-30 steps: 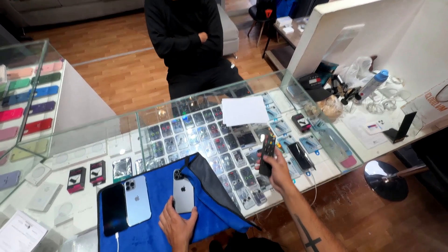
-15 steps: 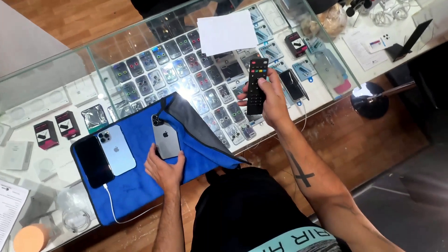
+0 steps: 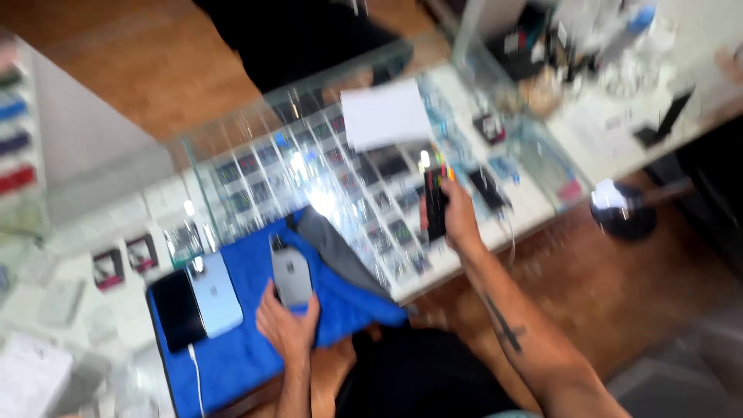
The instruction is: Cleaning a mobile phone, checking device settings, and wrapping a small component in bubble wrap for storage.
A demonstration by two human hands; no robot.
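Observation:
The picture is motion-blurred. My left hand (image 3: 288, 323) holds a grey smartphone (image 3: 291, 275) back side up over a blue cloth (image 3: 255, 348) on a glass counter (image 3: 232, 166). My right hand (image 3: 460, 218) grips a black remote control (image 3: 435, 203) with coloured buttons, upright above the counter's right part. On the cloth to the left lie a light blue phone (image 3: 215, 292) and a black phone (image 3: 178, 310) with a white cable (image 3: 195, 379) running from it. A grey cloth (image 3: 340, 251) lies folded beside the blue one.
A white sheet of paper (image 3: 385, 116) rests on the glass over trays of small boxed items (image 3: 255, 186). A person in black (image 3: 302, 39) stands behind the counter. A cluttered white desk (image 3: 619, 101) is at the right, a dark stool base (image 3: 623, 213) on the wooden floor.
The view swung up and blurred. Both hands keep their holds; the remote stays over the counter's right part, the grey phone stays over the blue cloth.

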